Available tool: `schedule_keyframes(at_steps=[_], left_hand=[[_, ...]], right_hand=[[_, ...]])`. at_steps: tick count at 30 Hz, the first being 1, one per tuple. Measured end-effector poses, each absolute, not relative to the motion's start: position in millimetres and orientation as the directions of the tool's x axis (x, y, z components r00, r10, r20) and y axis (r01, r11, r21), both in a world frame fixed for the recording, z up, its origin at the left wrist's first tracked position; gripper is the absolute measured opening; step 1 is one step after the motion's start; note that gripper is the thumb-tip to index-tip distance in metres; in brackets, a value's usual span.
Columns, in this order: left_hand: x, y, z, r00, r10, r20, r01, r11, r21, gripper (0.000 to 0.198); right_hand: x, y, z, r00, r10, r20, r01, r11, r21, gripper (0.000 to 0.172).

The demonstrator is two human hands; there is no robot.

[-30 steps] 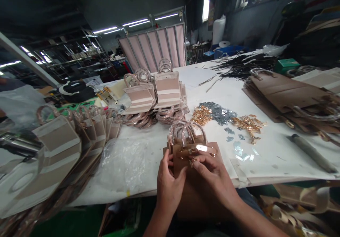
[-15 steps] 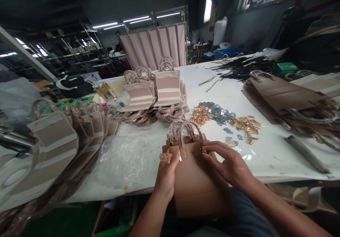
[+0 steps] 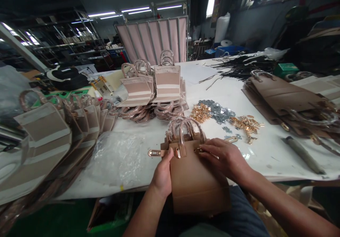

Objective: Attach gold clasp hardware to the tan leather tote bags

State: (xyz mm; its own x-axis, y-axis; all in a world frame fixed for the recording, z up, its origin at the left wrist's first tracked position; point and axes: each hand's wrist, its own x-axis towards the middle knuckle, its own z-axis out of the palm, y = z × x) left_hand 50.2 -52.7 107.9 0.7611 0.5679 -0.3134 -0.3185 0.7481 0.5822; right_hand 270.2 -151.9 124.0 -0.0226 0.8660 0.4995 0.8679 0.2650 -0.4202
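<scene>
A brown handbag (image 3: 199,180) rests upright against my lap at the table's front edge, its plastic-wrapped handles (image 3: 192,122) standing up. My left hand (image 3: 164,171) grips its upper left edge, thumb on the front. A tan strap with a gold end plate (image 3: 154,153) sticks out left past that hand, and a gold metal fitting (image 3: 177,153) sits beside the thumb. My right hand (image 3: 223,157) is closed, fingertips pinching a small gold metal piece (image 3: 198,150) against the bag's upper right front. The fingers partly hide that piece.
Gold fittings (image 3: 200,113) and grey metal plates (image 3: 217,111) lie heaped beyond the bag. Part-made bags stand at the left (image 3: 45,123) and back (image 3: 167,85); brown ones (image 3: 287,95) lie right. A clear plastic sheet (image 3: 117,159) and a dark rod (image 3: 305,154) lie nearby.
My right hand has moved left across the bag's front with the gold piece. The strap's gold end plate now points out farther left, and the left-hand fitting shows more plainly.
</scene>
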Motion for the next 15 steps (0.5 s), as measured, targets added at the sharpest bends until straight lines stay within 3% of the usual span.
schedule_keyframes(at_steps=[7, 15], left_hand=[[51, -50, 100, 0.76, 0.572, -0.308, -0.325, 0.746, 0.581, 0.069], [54, -45, 88, 0.797, 0.541, -0.268, -0.327, 0.76, 0.562, 0.062]], right_hand=[[268, -144, 126, -0.042, 0.854, 0.519, 0.899, 0.259, -0.353, 0.032], [271, -130, 122, -0.189, 0.862, 0.47, 0.93, 0.31, -0.195, 0.031]])
